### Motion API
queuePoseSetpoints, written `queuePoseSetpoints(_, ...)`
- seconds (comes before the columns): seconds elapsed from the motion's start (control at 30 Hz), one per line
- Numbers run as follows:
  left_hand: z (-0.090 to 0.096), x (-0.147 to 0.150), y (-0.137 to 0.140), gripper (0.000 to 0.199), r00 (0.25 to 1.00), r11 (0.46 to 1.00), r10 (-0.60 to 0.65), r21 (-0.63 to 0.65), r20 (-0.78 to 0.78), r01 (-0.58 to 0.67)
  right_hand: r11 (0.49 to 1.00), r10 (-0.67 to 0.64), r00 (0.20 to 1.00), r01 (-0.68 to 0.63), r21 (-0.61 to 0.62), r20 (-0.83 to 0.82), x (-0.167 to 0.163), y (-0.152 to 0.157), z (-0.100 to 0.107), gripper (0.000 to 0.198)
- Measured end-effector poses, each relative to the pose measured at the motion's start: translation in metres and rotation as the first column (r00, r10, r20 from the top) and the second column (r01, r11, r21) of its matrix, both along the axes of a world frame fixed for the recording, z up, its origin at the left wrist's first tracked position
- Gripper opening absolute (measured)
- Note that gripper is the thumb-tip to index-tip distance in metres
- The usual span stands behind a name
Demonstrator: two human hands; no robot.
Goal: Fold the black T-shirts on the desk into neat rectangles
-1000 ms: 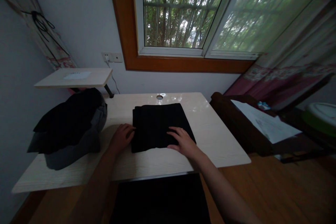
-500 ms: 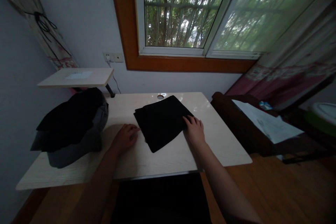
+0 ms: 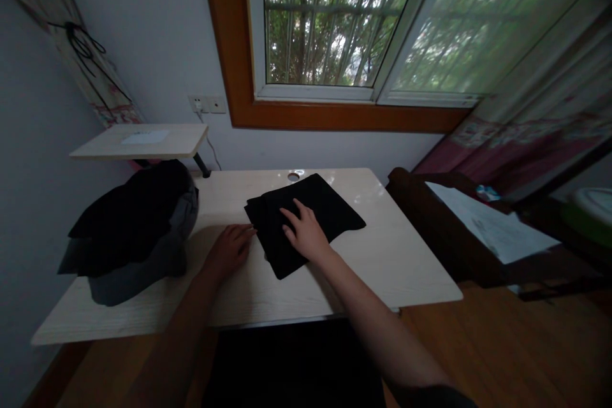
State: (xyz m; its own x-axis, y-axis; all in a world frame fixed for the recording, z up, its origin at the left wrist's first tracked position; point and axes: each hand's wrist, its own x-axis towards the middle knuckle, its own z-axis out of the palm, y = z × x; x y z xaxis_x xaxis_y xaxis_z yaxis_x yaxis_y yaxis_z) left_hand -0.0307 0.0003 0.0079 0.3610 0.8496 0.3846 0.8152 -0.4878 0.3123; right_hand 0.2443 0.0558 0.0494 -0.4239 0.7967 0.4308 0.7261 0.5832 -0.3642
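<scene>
Black folded cloth (image 3: pixel 326 205) lies just below the middle of the frame in the head view, on the pale table (image 3: pixel 396 261). It looks already folded flat; its stepped left edge seems left to even out, and the dark heap (image 3: pixel 131 220) at left lies loose. Its slightly longer axis slants from lower left to upper right. My right hand (image 3: pixel 306 234) spreads on top, gripping nothing; my left hand (image 3: pixel 231 248) meets the left edge, fingers together, whether pinching I can't tell.

Likely a room in a home: a tied-back curtain (image 3: pixel 90 80) at upper left, a floral-banded curtain (image 3: pixel 511 131) at right, a wood-framed window (image 3: pixel 329 25) at top centre, wooden flooring (image 3: pixel 507 350) at lower right.
</scene>
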Motion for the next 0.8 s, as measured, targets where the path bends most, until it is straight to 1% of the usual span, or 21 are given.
queuePoseSetpoints(0.1,-0.002,-0.001,0.001,0.052,1.0,1.0,0.0,0.008,-0.024,0.0,1.0,0.022,0.998,-0.022,-0.013,0.062,-0.025,0.009,-0.001,0.042)
queuePoseSetpoints(0.2,-0.004,-0.002,0.001,0.051,0.999,1.0,0.003,0.011,-0.039,-0.002,0.998,-0.006,0.989,0.016,-0.067,0.145,-0.039,0.02,-0.003,0.037)
queuePoseSetpoints(0.3,-0.005,-0.002,0.002,0.051,0.999,1.0,0.013,0.01,-0.048,-0.013,0.989,-0.037,0.984,0.061,-0.137,0.174,-0.04,0.029,-0.007,0.031)
queuePoseSetpoints(0.37,-0.004,-0.002,0.002,0.05,0.999,1.0,0.016,0.008,-0.05,-0.016,0.987,-0.048,0.991,0.066,-0.147,0.126,-0.034,0.032,-0.009,0.032)
queuePoseSetpoints(0.47,-0.002,-0.002,0.002,0.049,0.999,1.0,0.018,0.004,-0.045,-0.018,0.992,-0.088,0.995,0.083,-0.093,-0.054,-0.014,0.029,-0.008,0.037)
queuePoseSetpoints(0.6,-0.004,-0.003,0.002,0.05,0.999,0.999,0.039,0.012,-0.026,-0.039,0.992,-0.126,0.935,0.128,-0.016,-0.33,0.026,0.012,-0.006,0.038)
queuePoseSetpoints(0.7,-0.006,-0.004,0.003,0.051,0.999,0.998,0.053,0.019,-0.003,-0.053,0.981,-0.177,0.881,0.193,-0.009,-0.439,0.063,-0.005,-0.007,0.037)
queuePoseSetpoints(0.8,-0.006,-0.005,0.004,0.049,0.998,0.998,0.059,0.02,0.014,-0.059,0.966,-0.239,0.839,0.258,-0.029,-0.489,0.1,-0.023,-0.01,0.035)
